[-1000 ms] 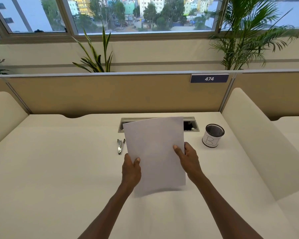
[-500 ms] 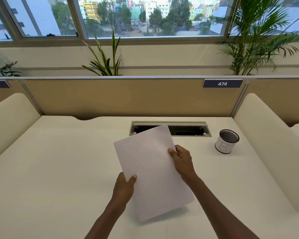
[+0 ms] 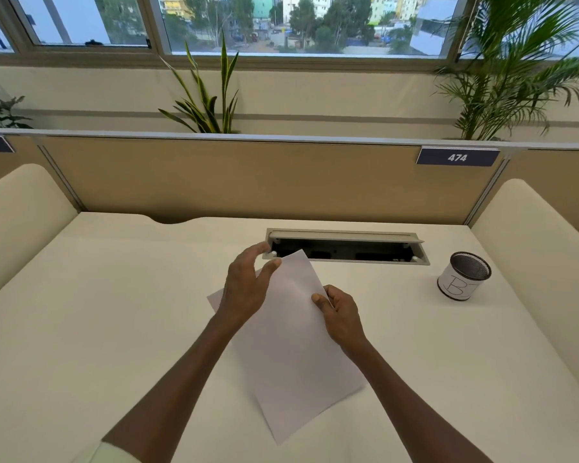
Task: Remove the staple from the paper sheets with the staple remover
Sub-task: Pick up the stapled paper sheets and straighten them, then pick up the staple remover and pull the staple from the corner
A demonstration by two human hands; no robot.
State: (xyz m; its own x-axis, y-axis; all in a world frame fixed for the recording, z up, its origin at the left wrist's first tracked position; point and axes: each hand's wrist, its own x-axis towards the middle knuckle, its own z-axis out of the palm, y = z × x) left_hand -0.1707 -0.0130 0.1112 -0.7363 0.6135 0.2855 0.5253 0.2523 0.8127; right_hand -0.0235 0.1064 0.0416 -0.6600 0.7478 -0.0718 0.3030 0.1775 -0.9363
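Change since half a second ago: left hand has left the lower edge of the paper sheets and now sits over their upper left part, fingers spread and loosely open, grasping nothing that can be seen.
Paper sheets: white, tilted diagonally, low over the middle of the desk; far corner near the cable tray.
Right hand: closed on the sheets' right edge, thumb on top.
Staple remover: not visible.
Surface: cream desk with padded side bolsters and a tan partition bearing a plate marked 474.
Room: windows above, potted plants behind the partition.
Containers: open cable tray recessed in the desk, interior dark, contents unclear; mesh pen cup with a white label, far right, well apart from the sheets, contents not discernible.
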